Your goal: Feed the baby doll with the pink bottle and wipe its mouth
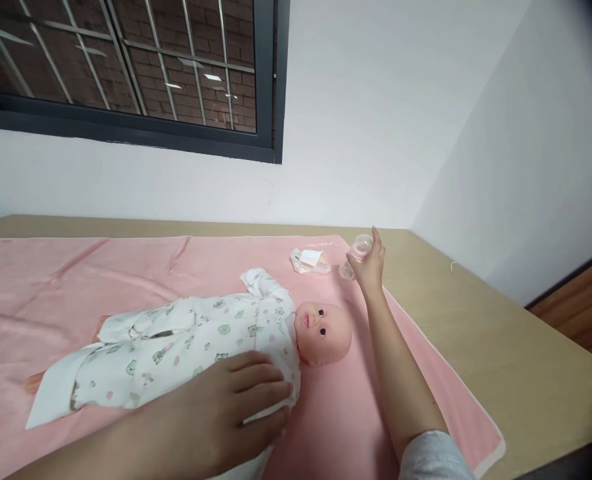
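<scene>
Right fingers (377,245) curled round the clear bottle (361,247), thumb opposite; left fingers (263,397) slightly spread over the doll (221,333), just beneath. Plastic packet (310,260) lies left of the right fingers. I'd favour a light, steady grip.

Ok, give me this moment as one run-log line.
left hand: at bald doll in white printed clothes; right hand: holding clear bottle-like object; doll: face up on pink cloth; also on cloth: crumpled clear packet

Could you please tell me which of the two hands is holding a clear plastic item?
The right hand, beyond the doll, near the far corner of the blanket, holds the clear plastic item; the left hand is over the doll's near side.
</scene>
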The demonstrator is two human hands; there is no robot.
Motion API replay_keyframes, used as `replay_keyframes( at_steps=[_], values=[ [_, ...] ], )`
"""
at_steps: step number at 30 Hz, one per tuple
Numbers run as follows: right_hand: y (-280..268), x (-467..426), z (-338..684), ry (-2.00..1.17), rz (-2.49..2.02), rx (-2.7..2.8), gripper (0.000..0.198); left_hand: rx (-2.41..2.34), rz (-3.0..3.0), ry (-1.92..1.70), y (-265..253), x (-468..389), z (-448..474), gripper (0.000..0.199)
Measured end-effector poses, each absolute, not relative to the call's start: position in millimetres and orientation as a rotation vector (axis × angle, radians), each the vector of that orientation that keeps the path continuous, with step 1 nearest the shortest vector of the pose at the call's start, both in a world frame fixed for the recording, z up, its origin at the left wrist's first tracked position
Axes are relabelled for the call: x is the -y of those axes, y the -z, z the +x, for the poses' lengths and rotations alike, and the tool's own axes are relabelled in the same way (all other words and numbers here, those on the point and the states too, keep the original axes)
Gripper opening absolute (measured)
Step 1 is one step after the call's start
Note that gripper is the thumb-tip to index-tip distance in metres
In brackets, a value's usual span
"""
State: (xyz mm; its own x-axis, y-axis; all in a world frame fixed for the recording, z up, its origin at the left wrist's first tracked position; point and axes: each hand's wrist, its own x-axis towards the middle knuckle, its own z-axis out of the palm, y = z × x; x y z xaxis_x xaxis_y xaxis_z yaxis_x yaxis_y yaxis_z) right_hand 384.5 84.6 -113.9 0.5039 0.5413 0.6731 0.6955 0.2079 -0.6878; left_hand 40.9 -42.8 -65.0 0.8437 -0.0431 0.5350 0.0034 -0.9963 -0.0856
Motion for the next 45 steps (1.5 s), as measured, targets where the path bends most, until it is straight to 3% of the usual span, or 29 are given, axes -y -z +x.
replay_keyframes(
  at_steps=[4,10,14,18,35,45],
  values=[
    [78.9,-64.5,350.2,0.049,-1.265,1.28,0.09,0.064,-2.893,1.051,69.9,28.9,38.7,0.023],
    [44.2,-12.6,273.1,-0.41,-0.941,1.44,0.091,0.455,-2.771,1.251,75.1,4.0,28.3,0.046],
    [42.7,14.6,229.0,-0.637,-0.846,1.453,0.087,0.618,-2.61,1.492,74.4,-0.6,25.1,0.073],
    [53.3,25.1,203.5,-0.751,-0.83,1.472,0.083,0.79,-2.562,1.414,76.7,-0.4,26.6,0.083],
    [65.2,32.5,186.9,-0.653,-0.815,1.503,0.063,1.108,-2.54,1.412,79.3,-2.2,21.7,0.077],
    [53.4,32.8,197.3,-0.603,-0.766,1.355,0.06,0.979,-2.468,1.355,68.8,-15.7,16.0,0.049]
  ],
)
